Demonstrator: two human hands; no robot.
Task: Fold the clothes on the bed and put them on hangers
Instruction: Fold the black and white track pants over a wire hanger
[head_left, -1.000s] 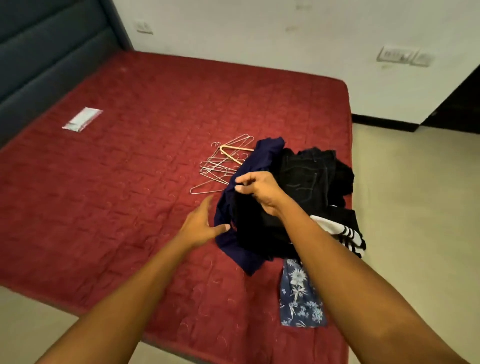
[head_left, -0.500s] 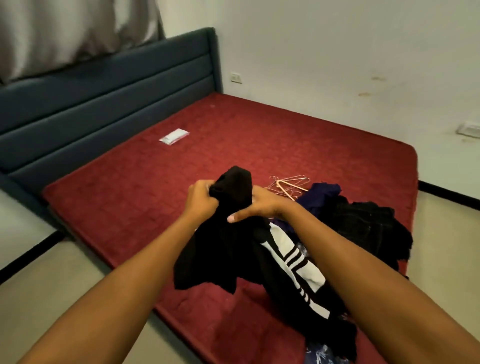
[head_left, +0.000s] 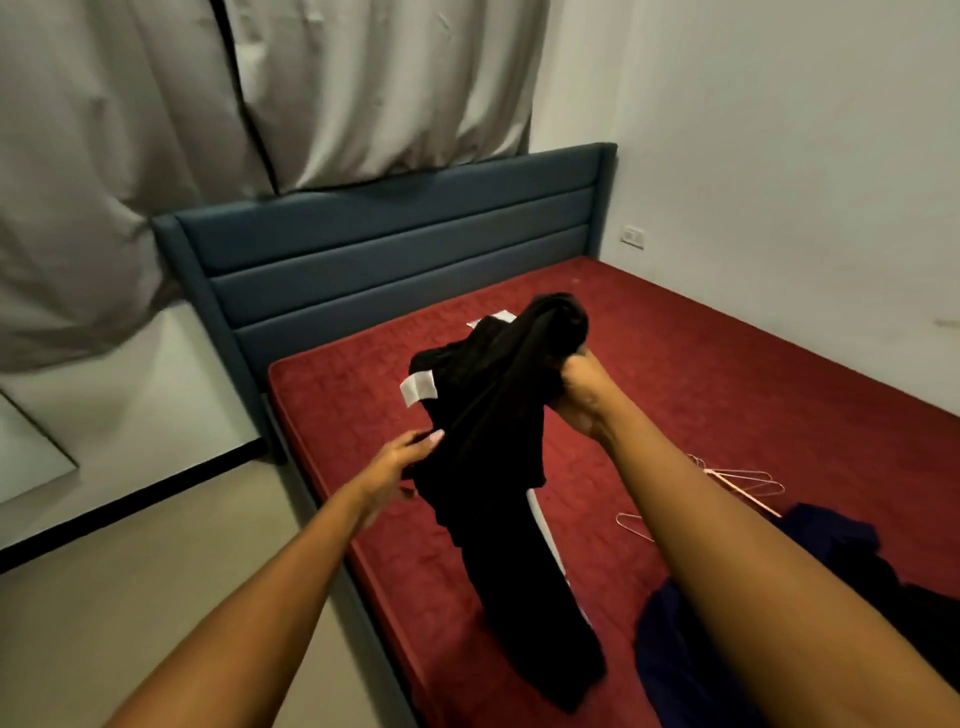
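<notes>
A black garment (head_left: 498, 467) with a white label and a white stripe hangs in the air above the red bed (head_left: 727, 374). My right hand (head_left: 576, 395) grips its bunched top, held high. Lower down, my left hand (head_left: 400, 462) pinches the garment's left edge. The cloth's bottom end trails onto the mattress. Wire hangers (head_left: 727, 483) lie on the bed to the right, partly hidden behind my right forearm. A pile of dark blue and black clothes (head_left: 841, 571) sits at the lower right.
A blue padded headboard (head_left: 395, 260) stands behind the bed, with grey curtains (head_left: 260, 104) above it. A small white packet (head_left: 488, 319) lies on the mattress behind the garment. Bare floor (head_left: 130, 545) runs along the bed's left side.
Both hands have lifted the black garment higher off the pile and it now hangs long. My view has swung left toward the headboard and curtains.
</notes>
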